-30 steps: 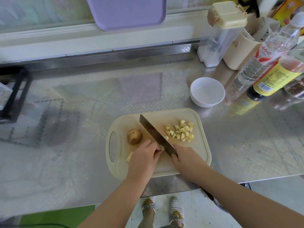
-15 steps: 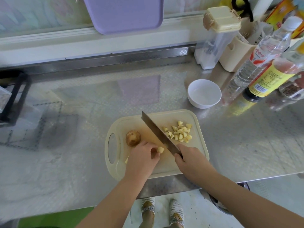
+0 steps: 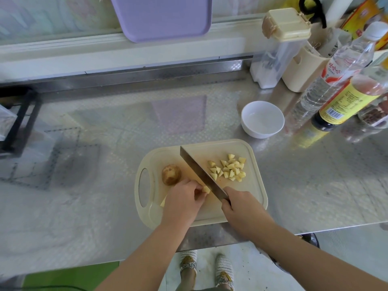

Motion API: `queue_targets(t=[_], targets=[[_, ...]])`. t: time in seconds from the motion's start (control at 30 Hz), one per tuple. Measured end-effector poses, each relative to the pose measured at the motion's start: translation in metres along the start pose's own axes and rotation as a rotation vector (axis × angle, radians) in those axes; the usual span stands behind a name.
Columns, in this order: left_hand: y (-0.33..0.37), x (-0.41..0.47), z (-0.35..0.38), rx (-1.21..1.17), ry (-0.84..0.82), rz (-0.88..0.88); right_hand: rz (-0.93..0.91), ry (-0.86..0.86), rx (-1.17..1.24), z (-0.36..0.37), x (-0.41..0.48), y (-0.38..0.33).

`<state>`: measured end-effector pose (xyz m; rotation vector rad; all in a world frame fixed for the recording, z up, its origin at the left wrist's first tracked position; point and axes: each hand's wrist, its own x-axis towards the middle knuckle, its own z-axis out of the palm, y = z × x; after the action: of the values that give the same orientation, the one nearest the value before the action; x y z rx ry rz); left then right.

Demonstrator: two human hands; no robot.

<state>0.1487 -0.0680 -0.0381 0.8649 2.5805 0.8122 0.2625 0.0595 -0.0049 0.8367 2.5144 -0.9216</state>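
A cream cutting board (image 3: 252, 198) lies on the steel counter near its front edge. My right hand (image 3: 244, 208) grips the handle of a cleaver (image 3: 201, 175) whose blade runs diagonally across the board. My left hand (image 3: 182, 201) pinches a small pale potato strip (image 3: 206, 189) right beside the blade. A pile of several diced potato cubes (image 3: 230, 168) sits on the board's right part. A brown unpeeled potato piece (image 3: 171, 174) rests on the board's left part, near the handle hole.
A white bowl (image 3: 262, 119) stands just behind the board. Bottles (image 3: 344, 101) and containers (image 3: 279, 47) crowd the back right corner. A lilac tray (image 3: 161, 17) leans on the back wall. A black rack (image 3: 19, 120) stands at the left edge.
The cleaver blade has shifted slightly left along the strip, leaving freshly cut cubes to its right. My left hand has drawn back a little, with the strip's end now showing.
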Motion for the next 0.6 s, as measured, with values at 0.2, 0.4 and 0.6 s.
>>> queue_targets(t=[0.2,0.4,0.6], targets=[[0.0,-0.001,0.003,0.008,0.02,0.021,-0.002,-0.033,-0.004,0.005,0.009,-0.004],[-0.002,-0.003,0.001,0.02,0.029,0.058,-0.004,0.005,-0.014,0.005,0.019,-0.009],[-0.004,0.003,-0.004,0.033,-0.041,0.092,0.036,0.059,0.013,-0.016,0.018,0.006]])
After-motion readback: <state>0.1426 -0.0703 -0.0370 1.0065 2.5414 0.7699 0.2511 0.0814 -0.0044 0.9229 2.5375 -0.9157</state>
